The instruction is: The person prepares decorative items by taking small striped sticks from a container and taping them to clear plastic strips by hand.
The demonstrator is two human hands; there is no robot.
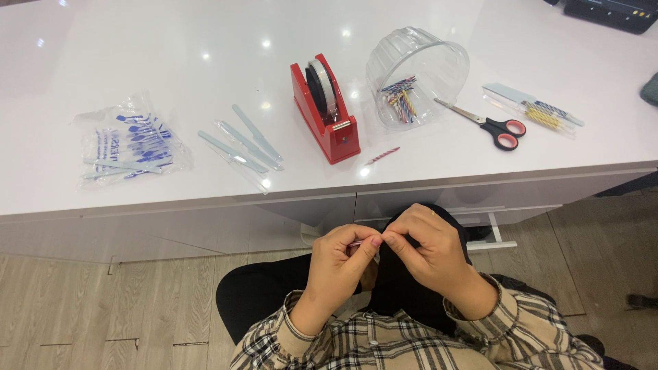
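1. Head view, hands: the left hand (340, 255) and the right hand (419, 247) meet at about six o'clock in the picture, below the edge of the white glossy tabletop (192, 62) and above the person's lap. The fingertips of both hands pinch together around a thin striped pink-and-white candle (356, 244), of which only a short piece shows between them; the fingers of each hand are curled nearly closed on it.
2. Head view, centre: a red plastic tape dispenser with a clear roll (325, 108) stands at twelve o'clock from the hands. A second thin striped candle (382, 155) lies loose on the tabletop just beside the dispenser's front end, at its four o'clock.
3. Head view, right: a clear round plastic tub (416, 74) lies on its side at one o'clock from the hands, with a few striped candles inside. Black-handled scissors with red finger loops (488, 124) lie at three o'clock from the tub. Beyond them, a clear slim packet of striped candles with a pale blue plastic knife (532, 107) lies near the tabletop's right side.
4. Head view, left: several loose pale blue plastic knives in clear sleeves (244, 146) lie at nine o'clock from the dispenser. Further out, a crumpled clear bag with blue print (127, 146) holds more of them.
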